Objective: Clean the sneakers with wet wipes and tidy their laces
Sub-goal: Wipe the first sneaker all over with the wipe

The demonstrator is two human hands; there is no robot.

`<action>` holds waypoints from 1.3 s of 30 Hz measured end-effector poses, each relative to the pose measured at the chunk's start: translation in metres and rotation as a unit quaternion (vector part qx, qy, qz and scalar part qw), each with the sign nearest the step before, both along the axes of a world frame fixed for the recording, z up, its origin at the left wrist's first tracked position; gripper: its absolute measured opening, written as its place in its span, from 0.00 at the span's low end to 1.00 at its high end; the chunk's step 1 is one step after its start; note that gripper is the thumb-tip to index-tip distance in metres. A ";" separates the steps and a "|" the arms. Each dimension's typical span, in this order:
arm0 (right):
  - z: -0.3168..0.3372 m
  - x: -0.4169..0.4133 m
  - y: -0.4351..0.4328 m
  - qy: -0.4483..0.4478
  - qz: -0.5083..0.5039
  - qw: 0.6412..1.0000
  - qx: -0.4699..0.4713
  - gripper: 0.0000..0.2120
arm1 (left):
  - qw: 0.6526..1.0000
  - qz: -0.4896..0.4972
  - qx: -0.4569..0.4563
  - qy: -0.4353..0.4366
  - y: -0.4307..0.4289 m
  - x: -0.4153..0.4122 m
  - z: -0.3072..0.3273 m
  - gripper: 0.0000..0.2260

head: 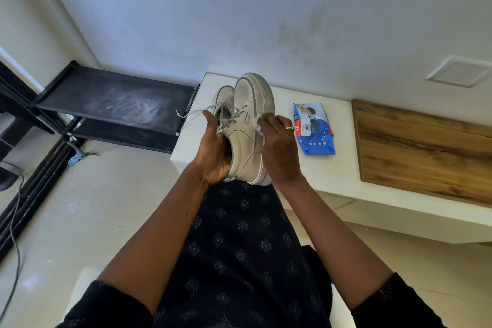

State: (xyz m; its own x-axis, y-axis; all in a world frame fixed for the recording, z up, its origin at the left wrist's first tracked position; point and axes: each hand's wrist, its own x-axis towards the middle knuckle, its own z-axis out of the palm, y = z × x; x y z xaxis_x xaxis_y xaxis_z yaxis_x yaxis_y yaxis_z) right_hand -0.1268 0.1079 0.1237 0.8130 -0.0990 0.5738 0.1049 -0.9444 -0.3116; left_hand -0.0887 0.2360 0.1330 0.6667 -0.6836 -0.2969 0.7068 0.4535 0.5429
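Head view looks down on a pale grey-beige canvas sneaker with a thick rubber sole (249,125), held up in the air, toe pointing away from the person. Their left hand (214,153) wraps the sneaker's heel and inner side, the thumb reaching up by the loose grey laces (210,112), which trail out beyond that grip. Their right hand (279,153) is closed around a small white wet wipe (259,124), pressing it against the sole edge on the side opposite the left palm; a ring shows on one finger. Past the left thumb, the second matching grey sneaker (222,98) stands on the white low bench (324,173). Just beyond the right hand's knuckles, apart from them, lies the blue plastic pack of wet wipes (315,130), flat on the bench.
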 end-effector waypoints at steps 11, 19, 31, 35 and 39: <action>-0.011 -0.026 0.018 -0.053 0.003 0.998 0.045 0.10 | 0.999 0.030 0.029 0.009 0.002 0.007 -0.003 0.38; -0.009 -0.008 0.002 -0.034 0.013 0.999 0.005 0.14 | 0.998 0.031 0.042 0.018 0.003 0.006 -0.004 0.28; 0.068 0.091 -0.040 -0.007 -0.053 0.996 0.071 0.08 | 0.993 -0.011 0.113 -0.028 0.001 0.002 0.001 0.22; 0.078 0.107 -0.052 0.081 -0.024 0.996 0.038 0.12 | 0.992 -0.016 0.118 -0.034 0.002 0.000 0.000 0.22; 0.073 0.102 -0.051 0.049 -0.022 0.998 0.033 0.13 | 0.993 -0.008 0.116 -0.035 0.002 0.000 -0.001 0.21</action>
